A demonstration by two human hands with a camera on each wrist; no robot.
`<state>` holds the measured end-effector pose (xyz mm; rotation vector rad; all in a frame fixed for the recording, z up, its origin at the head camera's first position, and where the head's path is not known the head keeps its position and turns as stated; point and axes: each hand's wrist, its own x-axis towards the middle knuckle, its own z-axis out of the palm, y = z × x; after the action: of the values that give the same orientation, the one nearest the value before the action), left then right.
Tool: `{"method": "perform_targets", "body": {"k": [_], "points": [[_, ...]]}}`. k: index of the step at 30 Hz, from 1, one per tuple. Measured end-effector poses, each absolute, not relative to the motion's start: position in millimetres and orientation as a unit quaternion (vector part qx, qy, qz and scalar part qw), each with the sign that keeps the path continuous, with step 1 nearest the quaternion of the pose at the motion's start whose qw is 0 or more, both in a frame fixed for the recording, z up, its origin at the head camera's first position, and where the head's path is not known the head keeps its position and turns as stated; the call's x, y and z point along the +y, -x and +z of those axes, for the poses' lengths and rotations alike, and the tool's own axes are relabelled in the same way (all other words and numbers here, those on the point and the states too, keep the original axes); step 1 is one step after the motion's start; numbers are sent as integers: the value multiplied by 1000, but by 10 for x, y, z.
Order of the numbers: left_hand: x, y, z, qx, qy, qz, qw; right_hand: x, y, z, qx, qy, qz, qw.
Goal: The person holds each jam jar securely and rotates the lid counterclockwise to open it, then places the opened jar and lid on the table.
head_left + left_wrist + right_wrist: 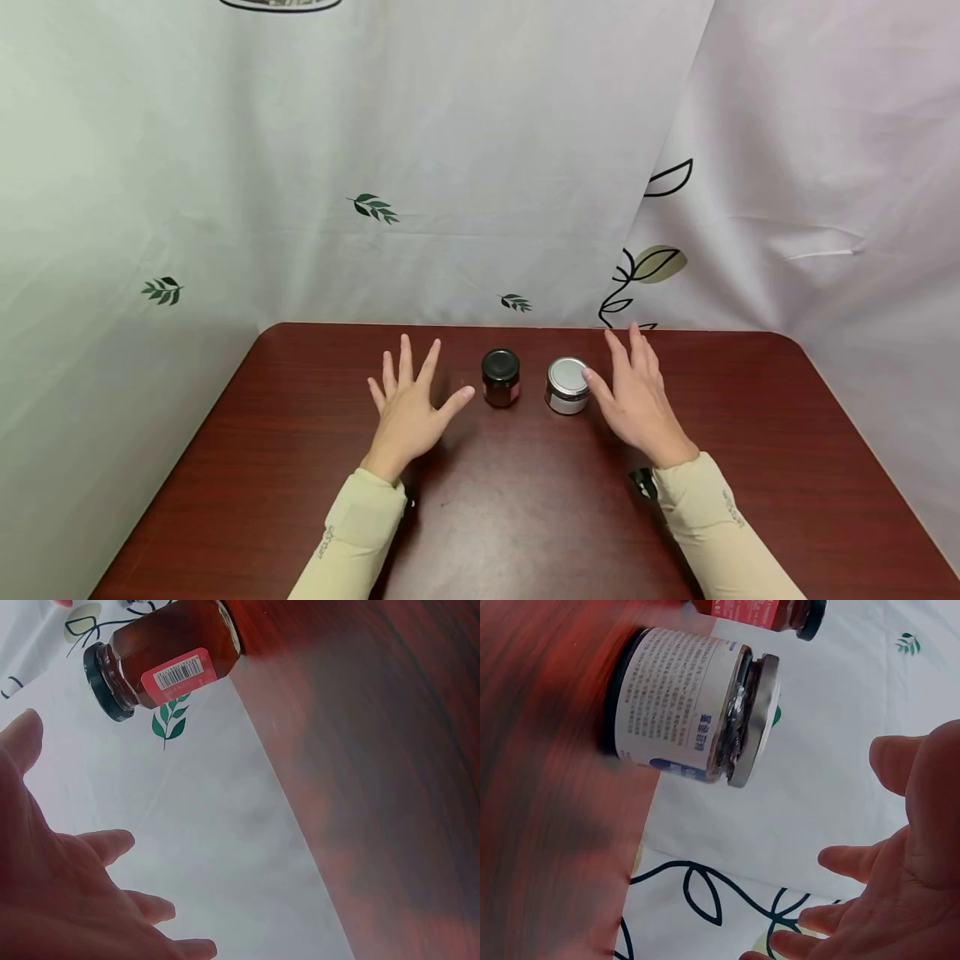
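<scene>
Two glass jars stand upright side by side on the table. The dark brown jar has a black lid and a red label with a barcode. To its right is a wider jar with a silver lid and a white printed label. My left hand is spread wide to the left of the dark jar, its thumb pointing toward it and holding nothing. My right hand reaches out on the right with straight fingers, its thumb overlapping the silver lid's edge in the head view.
The reddish-brown wooden table has rounded far corners. White cloth with printed leaves hangs behind it and along both sides. Black wrist devices show under the pale sleeves.
</scene>
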<state>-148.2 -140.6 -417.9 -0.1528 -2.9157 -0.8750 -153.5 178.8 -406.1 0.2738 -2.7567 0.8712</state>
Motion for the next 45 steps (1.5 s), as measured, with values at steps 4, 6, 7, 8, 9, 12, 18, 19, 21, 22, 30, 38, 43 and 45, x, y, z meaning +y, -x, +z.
{"method": "perform_targets", "body": {"k": [4,6,7,8,9,12,18,19,21,22,30,38,43,45], "points": [[-1385,1478,-4186,-955,49,-289,45,1762,1537,-4052,-943,-95,299,116],[-1370,1475,-4187,-955,49,-290,43,1747,1537,-4049,-943,-95,298,113],[-1362,1474,-4187,-955,49,-290,42,1740,1539,-4048,-943,-95,298,111],[-1354,1471,-4184,-954,49,-292,41,1732,1539,-4047,-944,-96,298,109],[-1347,1469,-4182,-954,49,-293,40,1723,1538,-4046,-944,-96,298,108],[-1326,1464,-4178,-953,50,-295,40,1692,1538,-4044,-942,-101,299,111],[-1297,1455,-4183,-951,51,-303,40,1614,1534,-4043,-939,-109,303,120],[-1292,1454,-4187,-951,50,-304,40,1601,1533,-4042,-939,-110,304,120],[-1284,1451,-4196,-950,49,-305,39,1577,1531,-4042,-938,-112,305,119],[-1280,1449,-4199,-950,49,-307,38,1565,1530,-4042,-938,-113,305,118],[-1233,1439,-4205,-948,55,-311,43,1471,1518,-4030,-936,-123,308,117],[-1185,1435,-4221,-948,62,-309,42,1380,1521,-4038,-935,-131,310,112],[-1162,1433,-4229,-943,70,-322,47,1331,1529,-4024,-935,-137,311,102],[-1148,1434,-4231,-941,72,-327,50,1311,1530,-4020,-934,-138,312,100]]}}
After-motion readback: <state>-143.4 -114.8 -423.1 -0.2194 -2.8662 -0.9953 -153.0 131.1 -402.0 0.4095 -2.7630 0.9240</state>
